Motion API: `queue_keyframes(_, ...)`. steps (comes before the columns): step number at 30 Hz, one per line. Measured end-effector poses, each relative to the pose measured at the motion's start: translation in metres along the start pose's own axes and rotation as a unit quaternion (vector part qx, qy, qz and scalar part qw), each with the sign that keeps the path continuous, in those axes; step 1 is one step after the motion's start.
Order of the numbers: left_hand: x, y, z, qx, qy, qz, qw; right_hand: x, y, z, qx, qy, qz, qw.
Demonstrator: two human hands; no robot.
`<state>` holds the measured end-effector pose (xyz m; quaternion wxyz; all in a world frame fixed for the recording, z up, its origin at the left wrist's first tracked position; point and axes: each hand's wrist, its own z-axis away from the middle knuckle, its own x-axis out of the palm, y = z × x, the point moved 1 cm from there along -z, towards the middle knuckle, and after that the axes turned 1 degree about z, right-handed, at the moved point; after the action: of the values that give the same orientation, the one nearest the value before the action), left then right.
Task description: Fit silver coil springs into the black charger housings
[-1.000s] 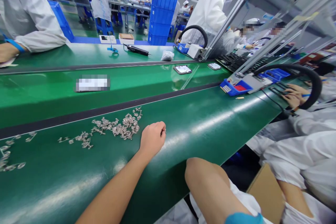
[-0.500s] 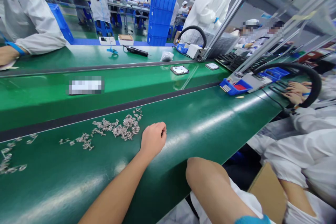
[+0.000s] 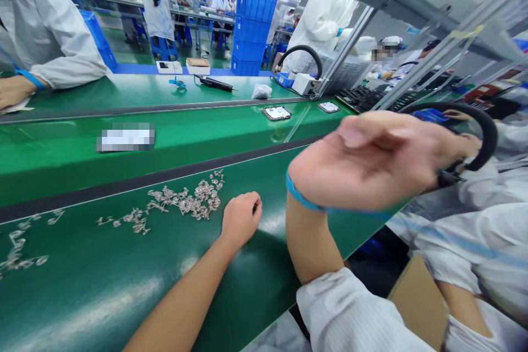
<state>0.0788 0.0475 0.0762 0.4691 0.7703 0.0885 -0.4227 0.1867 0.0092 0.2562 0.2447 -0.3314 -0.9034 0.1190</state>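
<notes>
My left hand (image 3: 242, 219) rests on the green work surface (image 3: 264, 275), its fingers curled closed; whatever is inside them is hidden. Just left of it lies a loose pile of small, clear, curled plastic-like pieces (image 3: 202, 198). More of these pieces (image 3: 18, 253) are scattered at the far left. My right hand (image 3: 367, 162) is raised above the right part of the surface, a blue band (image 3: 301, 195) around its wrist. Motion blurs its fingers, so I cannot make out whether they hold anything.
Beyond a dark rail, a green conveyor belt (image 3: 198, 140) carries flat, white-topped units (image 3: 277, 113). An electric screwdriver (image 3: 214, 83) and a small bag (image 3: 261, 91) lie past it. A black curved hose (image 3: 489, 137) arches at right, near a co-worker. Another person's sleeved arm (image 3: 70, 55) rests at upper left.
My right hand has come up from the bottom edge into view, over the surface. The left hand stays put. Units on the belt have shifted slightly left.
</notes>
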Motion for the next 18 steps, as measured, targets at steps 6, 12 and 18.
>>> queue_keyframes(6, 0.000, -0.004, 0.002, -0.002, 0.029, 0.043, 0.999, 0.032, 0.161, 0.005, 0.124, 0.093, 0.187, 0.970)
queue_keyframes(12, 0.003, -0.004, 0.001, -0.001, 0.059, 0.072, 0.996, -0.026, 0.253, 0.069, 0.351, -0.095, 0.403, 0.839)
queue_keyframes(18, 0.005, -0.004, -0.001, -0.009, 0.064, 0.086, 0.994, -0.020, 0.263, 0.099, 0.348, -0.301, 0.451, 0.765)
